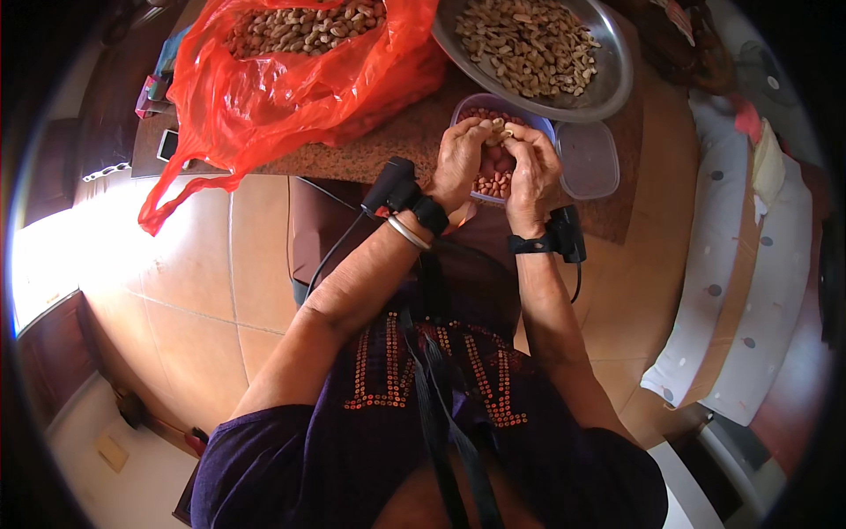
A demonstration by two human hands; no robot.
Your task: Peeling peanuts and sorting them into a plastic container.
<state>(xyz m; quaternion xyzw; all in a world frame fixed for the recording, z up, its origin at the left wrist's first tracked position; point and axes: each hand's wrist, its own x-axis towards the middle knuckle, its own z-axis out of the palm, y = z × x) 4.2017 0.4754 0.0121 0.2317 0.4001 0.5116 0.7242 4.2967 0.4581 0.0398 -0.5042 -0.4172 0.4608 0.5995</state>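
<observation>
Both my hands are closed, fingertips meeting above a plastic tub (456,110) with a purplish rim. Between them is a cracked peanut pod (501,126), pale inside. My left hand (455,163) pinches it from the left; my right hand (534,167) grips its other side. Under my fingers, reddish shelled peanuts (493,184) lie in the tub, partly hidden by my hands. Just behind the tub stands a round metal basin (617,84) holding many empty, broken peanut shells (527,46).
A red plastic bag (291,110) of unshelled peanuts (308,31) spreads over the table's left side, one handle hanging off the edge. Right of the tub lies a clear plastic lid (589,160). A phone (167,145) rests at the left edge. A pale dotted cushion (705,256) stands at right.
</observation>
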